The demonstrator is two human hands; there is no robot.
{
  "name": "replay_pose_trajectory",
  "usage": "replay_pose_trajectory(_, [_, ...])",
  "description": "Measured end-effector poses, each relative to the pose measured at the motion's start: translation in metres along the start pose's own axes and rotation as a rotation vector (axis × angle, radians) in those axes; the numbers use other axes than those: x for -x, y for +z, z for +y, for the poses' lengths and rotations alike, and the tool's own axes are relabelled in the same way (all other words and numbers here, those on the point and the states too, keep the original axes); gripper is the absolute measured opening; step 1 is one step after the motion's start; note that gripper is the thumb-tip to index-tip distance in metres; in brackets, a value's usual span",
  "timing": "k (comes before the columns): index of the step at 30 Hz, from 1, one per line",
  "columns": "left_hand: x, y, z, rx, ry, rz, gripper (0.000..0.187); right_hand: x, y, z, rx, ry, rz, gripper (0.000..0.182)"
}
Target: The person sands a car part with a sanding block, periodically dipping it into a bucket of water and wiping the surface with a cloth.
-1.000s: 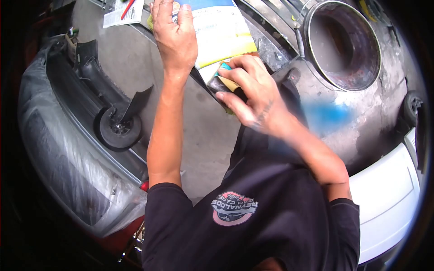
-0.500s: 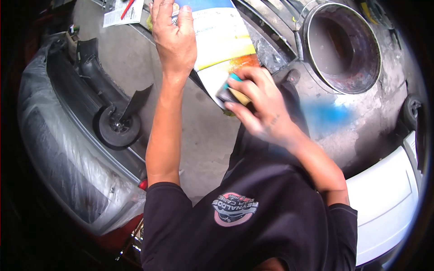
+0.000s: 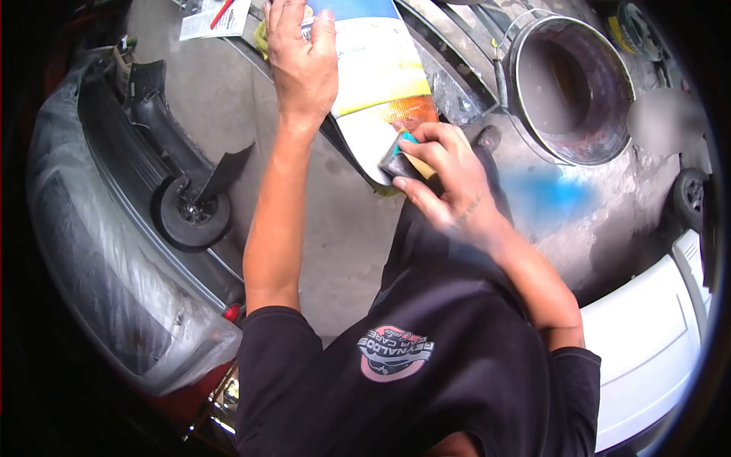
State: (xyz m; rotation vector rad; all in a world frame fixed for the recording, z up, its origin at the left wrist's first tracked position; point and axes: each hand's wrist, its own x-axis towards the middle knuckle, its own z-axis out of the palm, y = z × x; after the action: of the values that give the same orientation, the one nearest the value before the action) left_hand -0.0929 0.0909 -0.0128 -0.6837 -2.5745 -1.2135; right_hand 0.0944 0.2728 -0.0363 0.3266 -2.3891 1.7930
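Observation:
A long panel with a rounded near end (image 3: 369,145) lies in front of me, with blue, white, yellow and orange print across it. My left hand (image 3: 306,72) rests on its upper left part, fingers stretched and thumb apart; the fingertips run to the picture's top edge. Gripped between the thumb and fingers of my right hand (image 3: 449,175) is a small block, dark grey with teal and tan parts (image 3: 394,161), that looks like a sanding block. It touches the panel's near end. A yellow-green cloth (image 3: 261,38) shows beside my left hand.
At the upper right stands a metal bucket (image 3: 626,114) with murky liquid inside. A plastic-covered car (image 3: 99,266) and black trim parts (image 3: 164,122) are on the left. White bodywork (image 3: 647,343) lies at the lower right. A printed sheet (image 3: 199,27) sits at the top left.
My right hand and its block have shifted slightly right and down along the panel's near end. My left hand stays on the panel; the whole view has moved a little.

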Motion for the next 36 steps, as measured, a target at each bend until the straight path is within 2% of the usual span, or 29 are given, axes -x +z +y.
replay_pose_trajectory(1, [-0.002,0.0,0.005,-0.092,-0.012,-0.023,0.054,-0.002,0.003,0.0,0.003,-0.006,0.02,0.047])
replay_pose_trajectory(3, [0.001,0.004,0.009,-0.05,-0.042,-0.006,0.051,-0.006,0.01,-0.003,0.006,-0.01,0.062,0.046])
replay_pose_trajectory(5, [0.0,0.003,0.015,0.127,-0.165,0.0,0.051,-0.028,0.019,-0.014,-0.038,-0.041,0.053,0.042])
replay_pose_trajectory(8, [-0.002,0.002,0.008,-0.03,-0.047,-0.021,0.049,-0.016,0.005,-0.006,0.023,-0.05,0.019,0.043])
replay_pose_trajectory(11, [0.003,0.002,-0.003,-0.188,-0.011,0.027,0.05,-0.006,0.003,-0.001,0.027,-0.037,0.029,0.043])
replay_pose_trajectory(12, [0.001,-0.004,-0.016,-0.232,0.076,-0.001,0.052,-0.01,0.008,-0.007,0.026,-0.036,0.025,0.043])
replay_pose_trajectory(13, [-0.001,-0.005,-0.013,-0.229,0.089,0.0,0.052,-0.017,0.012,-0.011,0.029,-0.043,0.029,0.042])
replay_pose_trajectory(15, [0.0,-0.004,-0.005,-0.157,-0.014,0.015,0.053,-0.021,0.01,-0.015,0.039,-0.025,0.023,0.04])
replay_pose_trajectory(17, [-0.005,0.01,0.02,-0.197,0.023,0.044,0.049,-0.018,-0.003,-0.013,0.071,-0.028,-0.022,0.037])
replay_pose_trajectory(18, [-0.008,0.014,0.027,-0.253,0.047,0.072,0.045,-0.013,-0.013,-0.011,0.069,-0.003,-0.067,0.037])
replay_pose_trajectory(20, [-0.007,0.003,-0.001,-0.24,0.083,0.036,0.045,0.003,-0.032,-0.006,0.088,0.11,-0.085,0.042])
replay_pose_trajectory(23, [-0.005,0.001,-0.018,-0.201,0.104,0.017,0.045,0.016,-0.045,-0.025,0.132,0.252,-0.001,0.045])
replay_pose_trajectory(25, [-0.014,-0.009,-0.015,-0.235,0.169,-0.014,0.045,0.019,-0.037,-0.046,0.18,0.317,0.052,0.047])
replay_pose_trajectory(26, [-0.021,-0.013,-0.019,-0.181,0.308,0.01,0.043,0.02,-0.03,-0.056,0.188,0.321,0.087,0.048])
replay_pose_trajectory(27, [-0.027,-0.017,-0.018,-0.14,0.314,0.002,0.043,0.02,-0.023,-0.066,0.193,0.322,0.117,0.048])
replay_pose_trajectory(29, [-0.035,-0.029,-0.011,0.042,0.409,-0.138,0.04,0.015,-0.001,-0.087,0.23,0.346,0.166,0.049])
replay_pose_trajectory(31, [-0.037,-0.03,-0.009,0.071,0.476,-0.176,0.04,0.006,0.016,-0.101,0.278,0.364,0.171,0.048])
replay_pose_trajectory(33, [-0.036,-0.026,-0.013,0.141,0.571,-0.314,0.039,0.0,0.028,-0.108,0.328,0.401,0.18,0.049])
replay_pose_trajectory(36, [-0.037,-0.018,-0.016,0.185,0.572,-0.348,0.038,-0.002,0.029,-0.106,0.388,0.454,0.17,0.049])
